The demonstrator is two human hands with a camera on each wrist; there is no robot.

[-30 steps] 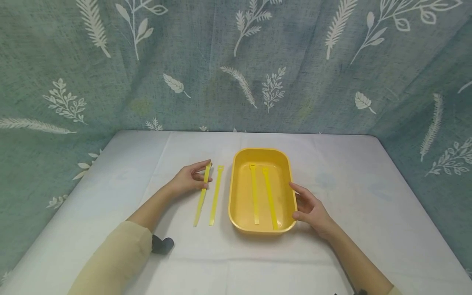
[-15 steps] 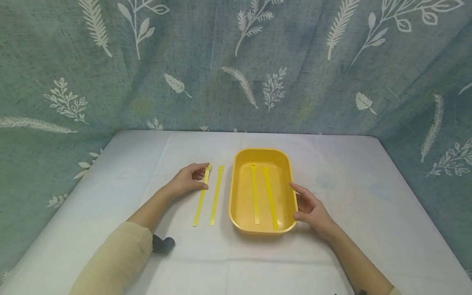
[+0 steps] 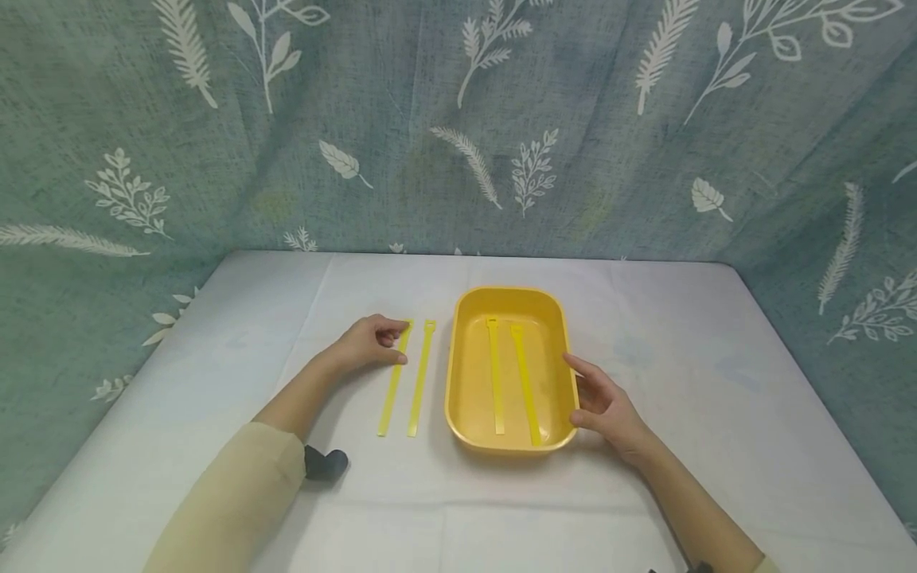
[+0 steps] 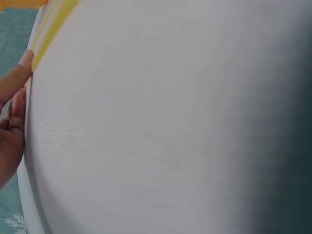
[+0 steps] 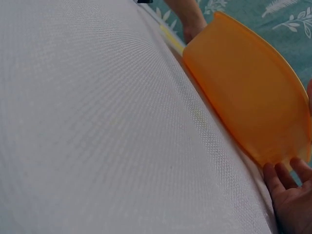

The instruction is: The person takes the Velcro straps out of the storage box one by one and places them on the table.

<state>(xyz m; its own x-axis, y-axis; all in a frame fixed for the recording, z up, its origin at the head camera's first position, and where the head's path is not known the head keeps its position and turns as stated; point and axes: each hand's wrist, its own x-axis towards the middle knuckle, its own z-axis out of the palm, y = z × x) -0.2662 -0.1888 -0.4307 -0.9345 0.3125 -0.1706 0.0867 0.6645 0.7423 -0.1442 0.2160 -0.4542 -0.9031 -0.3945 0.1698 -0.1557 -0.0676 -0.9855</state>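
Two flat yellow cable straps with slotted heads lie side by side on the white cloth, left of a yellow tray. My left hand [image 3: 372, 342] is over the upper part of the outer strap [image 3: 390, 398]; index fingertip and thumb tip touch it a little apart. The inner strap [image 3: 421, 378] lies just to its right. Two more straps [image 3: 496, 382] rest inside the tray [image 3: 469, 442]. Against the tray's right wall is my right hand [image 3: 605, 410], index finger and thumb at the rim. In the right wrist view its other fingers [image 5: 278, 180] touch the tray's lower outer wall.
The white cloth [image 3: 387, 517] covers the table, with a leaf-patterned green curtain [image 3: 401, 119] hanging behind its far edge. A dark wrist device [image 3: 325, 465] shows beside the left sleeve [image 3: 236, 493].
The outer strap, tilted in my left fingers a second ago, now lies flat beside the inner one. My left hand has lowered slightly over it. The right hand and tray stay put.
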